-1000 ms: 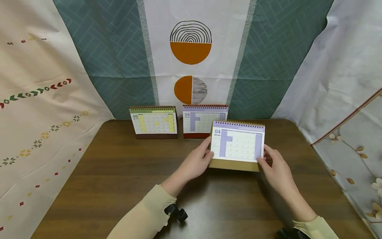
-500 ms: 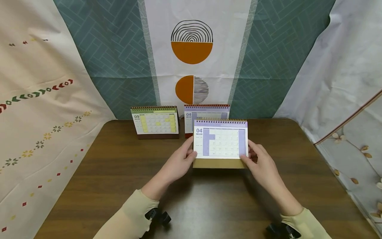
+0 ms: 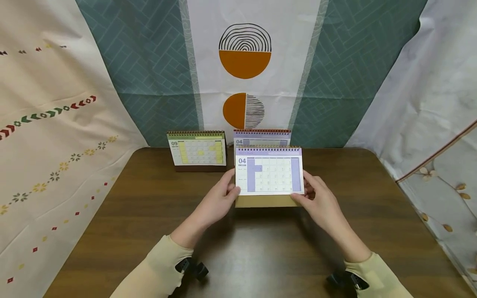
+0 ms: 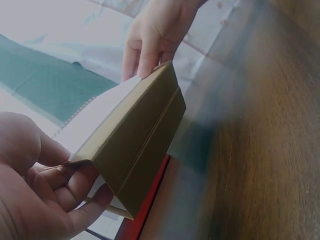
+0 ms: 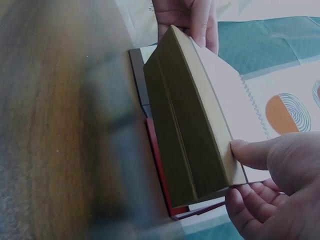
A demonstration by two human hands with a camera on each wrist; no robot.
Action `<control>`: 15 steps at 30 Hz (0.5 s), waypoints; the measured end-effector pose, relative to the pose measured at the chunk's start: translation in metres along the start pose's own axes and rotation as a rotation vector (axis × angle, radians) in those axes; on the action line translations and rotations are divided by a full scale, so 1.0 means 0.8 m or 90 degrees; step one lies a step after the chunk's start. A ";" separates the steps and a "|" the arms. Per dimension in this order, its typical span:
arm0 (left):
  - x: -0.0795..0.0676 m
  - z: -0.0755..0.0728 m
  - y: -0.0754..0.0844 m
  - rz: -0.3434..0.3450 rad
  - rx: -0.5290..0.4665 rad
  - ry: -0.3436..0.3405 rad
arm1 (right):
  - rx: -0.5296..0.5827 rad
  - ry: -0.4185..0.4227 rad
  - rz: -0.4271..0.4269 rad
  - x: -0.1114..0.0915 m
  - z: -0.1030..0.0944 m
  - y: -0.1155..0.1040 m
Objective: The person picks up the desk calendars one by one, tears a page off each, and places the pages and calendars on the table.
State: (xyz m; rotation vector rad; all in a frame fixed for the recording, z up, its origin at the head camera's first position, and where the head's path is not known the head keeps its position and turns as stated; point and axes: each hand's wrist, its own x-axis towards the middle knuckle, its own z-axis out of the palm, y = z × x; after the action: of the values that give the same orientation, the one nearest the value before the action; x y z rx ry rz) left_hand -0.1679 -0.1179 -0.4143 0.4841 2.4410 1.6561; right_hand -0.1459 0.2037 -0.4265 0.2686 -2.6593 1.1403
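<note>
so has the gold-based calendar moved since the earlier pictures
Yes, to the left: in the head view the gold-based calendar was mostly right of the standing red-based calendar; now it overlaps most of it.

"04" on front calendar [image 3: 273,176], seemingly rear calendar [image 3: 262,138] too; "09" on green calendar [image 3: 197,151].

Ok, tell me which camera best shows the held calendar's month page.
The head view: the month page faces it, its 04 and grid clear. Both wrist views catch the page only at a steep slant, pale and without legible print, beside the gold base.
</note>
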 end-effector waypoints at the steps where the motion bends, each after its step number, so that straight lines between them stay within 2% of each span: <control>1: 0.000 0.000 0.000 -0.003 0.002 0.000 | 0.001 0.000 0.000 0.001 0.000 0.000; 9: 0.003 -0.004 0.004 -0.020 -0.001 0.023 | 0.007 -0.007 0.007 0.015 0.004 -0.002; 15: 0.002 -0.003 0.001 0.006 -0.047 -0.014 | 0.003 -0.013 0.011 0.015 0.005 -0.001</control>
State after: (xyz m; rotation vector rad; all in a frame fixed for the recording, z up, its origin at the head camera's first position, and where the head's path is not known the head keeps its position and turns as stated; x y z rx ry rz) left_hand -0.1702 -0.1188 -0.4123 0.5009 2.3551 1.7283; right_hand -0.1579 0.1991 -0.4249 0.2590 -2.6819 1.1544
